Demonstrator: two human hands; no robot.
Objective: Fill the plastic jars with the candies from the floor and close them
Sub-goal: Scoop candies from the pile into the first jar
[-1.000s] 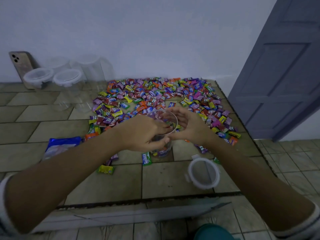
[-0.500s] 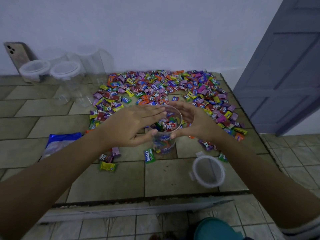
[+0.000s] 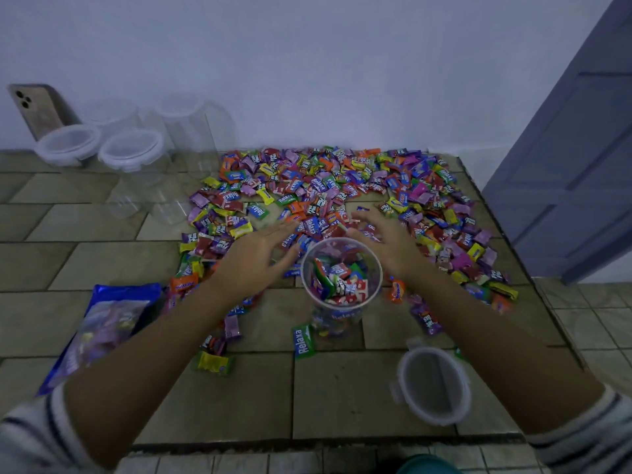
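A clear plastic jar (image 3: 342,304) stands open on the tiled floor, partly filled with wrapped candies. Its white-rimmed lid (image 3: 432,384) lies on the floor to the near right. A wide pile of colourful wrapped candies (image 3: 335,193) spreads behind the jar up to the wall. My left hand (image 3: 256,254) is flat with straight fingers, just left of the jar's rim, over the edge of the pile. My right hand (image 3: 386,239) is spread open behind and right of the rim, over the candies. Neither hand holds anything.
Several empty clear jars, two with white lids (image 3: 131,148), stand at the back left by the wall, beside a phone (image 3: 34,107) leaning on it. A blue candy bag (image 3: 102,323) lies at the left. A grey door (image 3: 574,148) stands at the right. Loose candies (image 3: 302,340) lie near the jar.
Both hands have left the jar's mouth and moved apart and forward toward the candy pile, fingers now spread. The jar holds more candies than a second ago.
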